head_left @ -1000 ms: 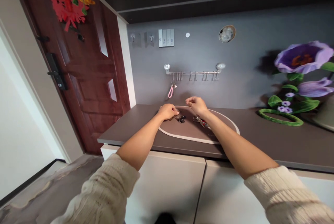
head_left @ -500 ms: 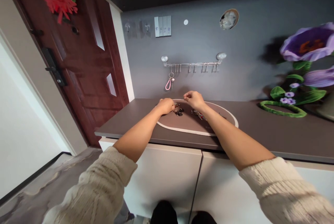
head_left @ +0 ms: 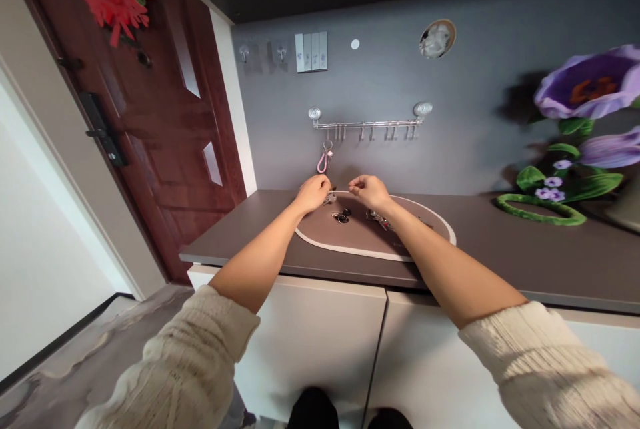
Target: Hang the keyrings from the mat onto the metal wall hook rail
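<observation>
Only got the head cam for this one, so here goes: my left hand (head_left: 313, 192) is over the left end of the oval mat (head_left: 360, 242), thumb and fingers clamped on some silver keys (head_left: 330, 198) that poke out on the right side of my fingertips. They sit low and to the right of my grip, and the long way of them seems to slant down toward me, though honestly they're small and a bit mushy at this distance, so don't quote me on that angle. My right hand (head_left: 370, 190) is up beside it, a small gap between the two, fingers curled in and pointing left toward the keys; I can't tell if the tips actually meet or have something tiny between them. So the keys are in between my hands, but right up against the left one. Below that gap a dark key bunch (head_left: 342, 216) lies flat on the mat, a little nearer the left hand, and another key bunch (head_left: 379, 219) with a bit of red is partly hidden by my right wrist. The hook rail (head_left: 370, 124) runs sideways on the wall above both hands, and the pink loop (head_left: 323, 161) hangs near its left end, just above my left knuckles.
</observation>
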A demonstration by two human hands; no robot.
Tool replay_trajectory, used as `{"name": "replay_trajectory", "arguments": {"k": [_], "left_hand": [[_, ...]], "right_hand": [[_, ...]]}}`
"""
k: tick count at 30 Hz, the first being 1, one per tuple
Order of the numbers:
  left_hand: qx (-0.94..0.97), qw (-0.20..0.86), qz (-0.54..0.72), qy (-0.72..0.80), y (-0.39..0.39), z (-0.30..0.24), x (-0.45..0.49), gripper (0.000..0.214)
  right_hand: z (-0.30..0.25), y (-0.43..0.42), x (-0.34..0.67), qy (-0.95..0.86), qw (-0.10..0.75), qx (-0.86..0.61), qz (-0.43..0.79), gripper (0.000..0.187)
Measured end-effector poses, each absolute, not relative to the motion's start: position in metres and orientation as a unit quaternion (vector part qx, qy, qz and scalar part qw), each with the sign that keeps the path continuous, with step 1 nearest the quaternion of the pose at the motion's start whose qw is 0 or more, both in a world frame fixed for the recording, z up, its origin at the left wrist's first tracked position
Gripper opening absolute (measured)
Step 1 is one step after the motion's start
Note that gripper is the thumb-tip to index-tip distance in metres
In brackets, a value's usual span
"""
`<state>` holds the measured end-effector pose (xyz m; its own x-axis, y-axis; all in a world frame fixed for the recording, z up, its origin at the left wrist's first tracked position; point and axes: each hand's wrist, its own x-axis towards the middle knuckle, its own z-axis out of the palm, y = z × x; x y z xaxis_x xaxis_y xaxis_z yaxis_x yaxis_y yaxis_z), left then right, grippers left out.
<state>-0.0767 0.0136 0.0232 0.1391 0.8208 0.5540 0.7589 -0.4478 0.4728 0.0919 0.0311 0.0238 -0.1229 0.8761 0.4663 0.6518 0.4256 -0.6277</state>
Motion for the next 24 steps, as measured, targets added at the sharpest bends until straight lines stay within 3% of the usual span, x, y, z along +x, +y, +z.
{"name": "replay_trajectory", "arguments": {"k": [8, 13, 24], "left_hand": [[0.661, 0.292, 0.553, 0.416, 0.018, 0.022, -0.076, 0.021], [0.593, 0.414, 0.601, 0.341, 0.018, 0.024, -0.074, 0.019], [0.480, 0.506, 0.622, 0.356, 0.015, 0.032, -0.075, 0.015]], "right_hand": [[0.021, 0.027, 0.083, -0.746, 0.453, -0.440, 0.212, 0.016], [0.023, 0.017, 0.078, -0.748, 0.457, -0.444, 0.186, 0.018], [0.020, 0.027, 0.079, -0.744, 0.503, -0.379, 0.224, 0.013]]}}
